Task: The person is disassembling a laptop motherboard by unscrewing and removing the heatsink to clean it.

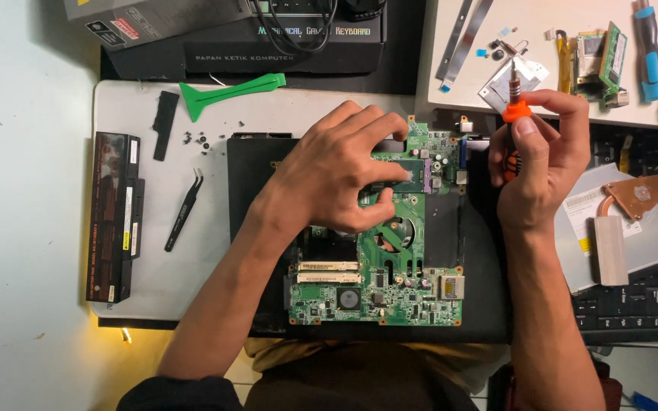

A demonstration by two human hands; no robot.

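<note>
Overhead view of a laptop repair bench. Green motherboard (378,293) lying flat in a black laptop base (481,259), centre of frame. Left hand (336,171) spread palm-down over the board's upper half, fingers curled and close together, fingertips (390,183) pressing on the dark square chip (409,173) near the top edge; nothing gripped. Right hand (538,164) raised just beside the board's right edge, closed around an orange-handled screwdriver (513,114), thumb and fingers pinching the collar, metal tip pointing up and away from the board. Left of the base on a white mat: black tweezers (184,209), a long black battery pack (113,217), a green plastic pry tool (226,90), small loose screws (198,138). Right: a copper heatsink (637,194) resting on a silver drive.
</note>
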